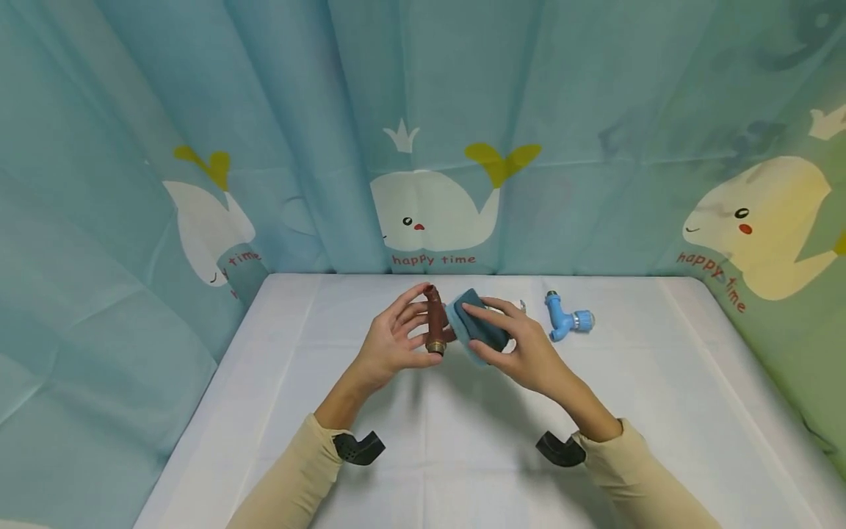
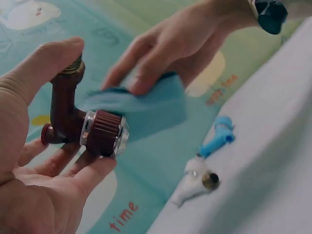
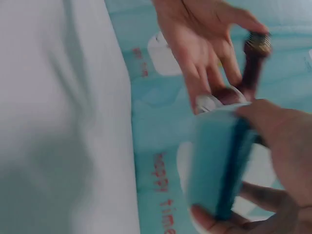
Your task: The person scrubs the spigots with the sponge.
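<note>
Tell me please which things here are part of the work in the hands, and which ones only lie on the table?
In use:
- dark red tap, held in the left hand
- blue sponge, held against the tap by the right hand

Lying about:
- light blue tap, on the white table beyond the right hand
- white tap, beside the blue one, seen in the left wrist view

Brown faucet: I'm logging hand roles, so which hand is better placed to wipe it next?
Probably the right hand: it grips the blue sponge against the brown faucet, which the left hand holds.
</note>
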A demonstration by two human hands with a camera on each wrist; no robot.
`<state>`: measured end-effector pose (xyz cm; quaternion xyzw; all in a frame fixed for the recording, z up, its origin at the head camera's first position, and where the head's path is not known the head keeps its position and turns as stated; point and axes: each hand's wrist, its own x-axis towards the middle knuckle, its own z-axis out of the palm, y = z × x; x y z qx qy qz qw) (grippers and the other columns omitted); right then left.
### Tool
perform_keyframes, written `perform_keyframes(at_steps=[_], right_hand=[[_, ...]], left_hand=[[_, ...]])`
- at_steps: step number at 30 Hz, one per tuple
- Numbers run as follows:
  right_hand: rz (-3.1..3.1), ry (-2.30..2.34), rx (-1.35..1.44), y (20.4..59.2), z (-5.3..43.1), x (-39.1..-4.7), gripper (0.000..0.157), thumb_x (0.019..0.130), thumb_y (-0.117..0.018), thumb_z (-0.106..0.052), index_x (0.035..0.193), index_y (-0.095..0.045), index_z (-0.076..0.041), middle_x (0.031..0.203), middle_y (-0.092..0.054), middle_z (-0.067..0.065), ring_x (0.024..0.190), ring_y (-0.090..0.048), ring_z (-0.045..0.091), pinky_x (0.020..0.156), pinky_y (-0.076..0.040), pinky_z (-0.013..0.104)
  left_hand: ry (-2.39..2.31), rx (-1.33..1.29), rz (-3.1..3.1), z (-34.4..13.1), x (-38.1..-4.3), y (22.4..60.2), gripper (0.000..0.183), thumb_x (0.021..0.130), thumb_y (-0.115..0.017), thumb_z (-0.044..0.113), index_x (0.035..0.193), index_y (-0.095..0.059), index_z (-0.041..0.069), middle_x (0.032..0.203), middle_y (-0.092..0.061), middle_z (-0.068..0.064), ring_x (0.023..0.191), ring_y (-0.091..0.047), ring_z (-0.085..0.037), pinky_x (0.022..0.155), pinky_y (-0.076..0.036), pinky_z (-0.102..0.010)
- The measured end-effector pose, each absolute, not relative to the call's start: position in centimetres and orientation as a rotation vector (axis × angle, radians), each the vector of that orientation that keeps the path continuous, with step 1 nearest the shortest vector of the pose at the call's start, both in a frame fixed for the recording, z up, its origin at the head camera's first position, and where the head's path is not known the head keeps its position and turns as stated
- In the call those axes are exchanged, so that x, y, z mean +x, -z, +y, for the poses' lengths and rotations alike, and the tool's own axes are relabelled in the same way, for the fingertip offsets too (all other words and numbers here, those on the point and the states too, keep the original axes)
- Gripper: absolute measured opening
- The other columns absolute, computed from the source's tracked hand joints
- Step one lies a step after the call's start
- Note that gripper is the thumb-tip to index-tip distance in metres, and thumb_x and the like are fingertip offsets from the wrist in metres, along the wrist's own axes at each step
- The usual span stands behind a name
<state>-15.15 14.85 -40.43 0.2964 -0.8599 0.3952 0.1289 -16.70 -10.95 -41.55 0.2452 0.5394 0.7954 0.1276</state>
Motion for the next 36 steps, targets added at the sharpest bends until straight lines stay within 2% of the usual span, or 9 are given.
perform_keyframes(at_steps=[3,7,12,17,19,23,27,30,36], right_hand=[[-2.511,-1.19,0.866,40.3,15.0,-15.3,0.053,0.092,-0.08,-0.016,0.143,-0.063,-0.016,0.147,-0.053,0.017,0.122,-0.061,0.034,0.082,-0.06,0.047],[-2.52,-1.298,0.883,39.9,14.7,-15.6,0.055,0.094,-0.078,-0.02,0.146,-0.06,-0.019,0.149,-0.052,0.013,0.12,-0.062,0.029,0.076,-0.061,0.041],[-2.588,-1.285,0.907,40.4,15.3,-15.8,0.053,0.094,-0.078,-0.02,0.144,-0.062,-0.018,0.149,-0.053,0.017,0.128,-0.058,0.035,0.08,-0.061,0.043],[-2.523,-1.333,0.884,40.2,14.9,-15.9,0.054,0.095,-0.077,-0.02,0.146,-0.06,-0.02,0.147,-0.054,0.01,0.116,-0.063,0.027,0.076,-0.06,0.038],[-2.521,-1.338,0.882,40.0,14.6,-15.8,0.055,0.095,-0.076,-0.02,0.147,-0.059,-0.02,0.147,-0.055,0.01,0.114,-0.064,0.026,0.077,-0.06,0.039],[-2.591,-1.253,0.878,40.4,14.7,-15.7,0.052,0.095,-0.077,-0.02,0.145,-0.061,-0.018,0.147,-0.054,0.017,0.124,-0.059,0.038,0.083,-0.06,0.049],[-2.554,-1.265,0.823,40.3,14.4,-15.6,0.054,0.095,-0.077,-0.021,0.146,-0.06,-0.019,0.149,-0.052,0.015,0.123,-0.061,0.034,0.079,-0.06,0.045],[-2.525,-1.29,0.817,40.4,13.8,-15.5,0.055,0.096,-0.076,-0.022,0.148,-0.058,-0.021,0.152,-0.049,0.014,0.121,-0.061,0.033,0.079,-0.061,0.043],[-2.476,-1.213,0.798,41.5,13.2,-14.7,0.056,0.091,-0.08,-0.015,0.144,-0.062,-0.017,0.15,-0.05,0.019,0.128,-0.057,0.041,0.089,-0.058,0.056]], left_hand=[[-2.266,0.721,1.638,-11.1,-16.6,41.6,0.108,0.071,-0.091,-0.007,0.16,-0.033,0.009,0.141,-0.052,-0.021,0.124,-0.057,-0.023,0.098,-0.056,-0.037],[-2.223,0.755,1.68,-11.2,-16.5,41.5,0.108,0.071,-0.09,-0.008,0.161,-0.033,0.011,0.144,-0.05,-0.02,0.127,-0.055,-0.024,0.101,-0.054,-0.039],[-2.216,0.765,1.697,-11.5,-16.5,41.4,0.108,0.07,-0.091,-0.007,0.16,-0.034,0.013,0.145,-0.048,-0.023,0.128,-0.054,-0.026,0.104,-0.052,-0.041],[-2.129,0.8,1.761,-11.4,-16.6,41.7,0.107,0.072,-0.089,-0.007,0.16,-0.033,0.013,0.145,-0.048,-0.021,0.13,-0.053,-0.027,0.107,-0.05,-0.04],[-2.116,0.82,1.787,-11.3,-16.5,41.8,0.107,0.073,-0.09,-0.005,0.161,-0.032,0.013,0.146,-0.047,-0.022,0.131,-0.052,-0.028,0.107,-0.05,-0.04],[-2.12,0.809,1.845,-11.5,-16.3,41.8,0.109,0.071,-0.09,-0.005,0.161,-0.032,0.014,0.147,-0.046,-0.023,0.133,-0.051,-0.028,0.107,-0.049,-0.038],[-2.116,0.802,1.858,-11.5,-16.3,41.7,0.109,0.071,-0.088,-0.011,0.161,-0.033,0.016,0.147,-0.047,-0.019,0.133,-0.051,-0.027,0.108,-0.048,-0.037],[-2.149,0.839,1.849,-11.5,-16.4,41.5,0.109,0.072,-0.088,-0.01,0.161,-0.032,0.014,0.147,-0.046,-0.023,0.133,-0.051,-0.028,0.107,-0.049,-0.039],[-2.19,0.794,1.853,-11.7,-16.5,41.5,0.107,0.072,-0.089,-0.007,0.161,-0.033,0.013,0.146,-0.047,-0.023,0.131,-0.053,-0.027,0.105,-0.05,-0.037]])
